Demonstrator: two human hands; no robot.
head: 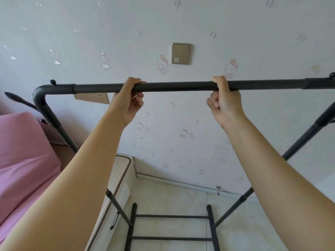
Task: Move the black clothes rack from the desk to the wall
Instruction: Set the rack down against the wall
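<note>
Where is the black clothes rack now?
In the head view the black clothes rack stands before the wallpapered wall, beside the pink bed; left hand and right hand hold its top bar.

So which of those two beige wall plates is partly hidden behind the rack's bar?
The lower wall plate, left of the left hand; the top bar covers its upper edge. The higher plate is fully visible.

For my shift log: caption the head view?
Both hands, left and right, grip the black clothes rack top bar, facing the wall.
</note>
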